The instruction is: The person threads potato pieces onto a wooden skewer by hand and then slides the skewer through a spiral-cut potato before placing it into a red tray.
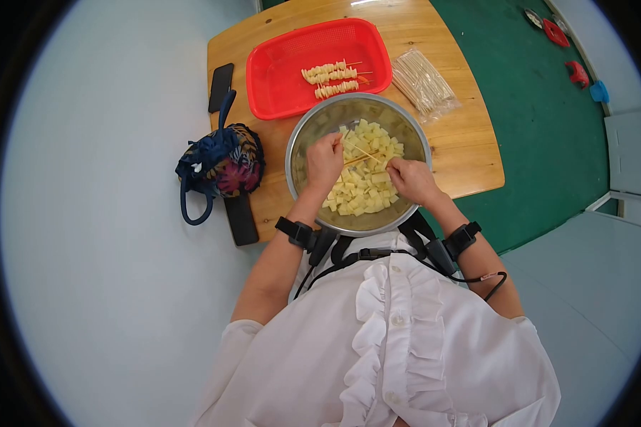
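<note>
Steel bowl (300, 200) at table's (470, 158) near edge, containing pale cubes (360, 193). Right hand (413, 179) and left hand (324, 162) over it, fingers drawn narrow; grip contents unclear. Thin sticks (360, 159) between them. Beyond: red basket (269, 91) holding three loaded skewers (335, 77); bagged sticks (424, 82) alongside.

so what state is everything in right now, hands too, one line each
left hand: curled over the bowl, exact grip unclear
right hand: curled over the bowl, exact grip unclear
metal bowl: upright, partly filled
pale chunks: cut, loose in the bowl
red basket: upright, mostly unfilled
skewers in the basket: loaded, lying flat
clear packet: filled with sticks, seal unclear
phone: flat, screen dark
</note>
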{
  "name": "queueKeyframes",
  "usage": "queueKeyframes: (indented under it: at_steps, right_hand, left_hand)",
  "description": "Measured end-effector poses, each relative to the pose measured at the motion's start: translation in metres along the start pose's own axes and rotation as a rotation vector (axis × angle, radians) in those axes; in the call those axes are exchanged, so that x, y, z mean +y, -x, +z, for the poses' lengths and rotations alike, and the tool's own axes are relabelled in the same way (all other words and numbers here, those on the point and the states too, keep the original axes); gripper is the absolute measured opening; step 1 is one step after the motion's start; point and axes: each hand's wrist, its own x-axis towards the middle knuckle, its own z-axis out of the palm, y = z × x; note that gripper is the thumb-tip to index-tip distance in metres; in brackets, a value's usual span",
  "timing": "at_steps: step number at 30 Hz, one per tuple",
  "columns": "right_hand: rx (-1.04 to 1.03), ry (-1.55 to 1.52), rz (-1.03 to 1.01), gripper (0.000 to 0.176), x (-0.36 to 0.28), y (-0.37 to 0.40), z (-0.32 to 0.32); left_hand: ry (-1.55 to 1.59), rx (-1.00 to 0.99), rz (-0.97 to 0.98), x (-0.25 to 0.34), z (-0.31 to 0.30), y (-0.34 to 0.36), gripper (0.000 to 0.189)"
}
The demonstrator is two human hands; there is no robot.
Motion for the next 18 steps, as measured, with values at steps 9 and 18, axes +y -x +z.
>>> queueKeyframes:
  at_steps: [9,18]
  right_hand:
    - [0.14,-0.131,0.089,0.012,0.003,-0.005,0.004]
    - [0.285,-0.703,0.345,0.012,-0.005,-0.011,-0.002]
  left_hand:
    - [-0.017,-0.367,0.17,0.054,0.022,0.016,0.023]
    - [0.516,-0.386,-0.338,0.009,0.017,-0.019,0.02]
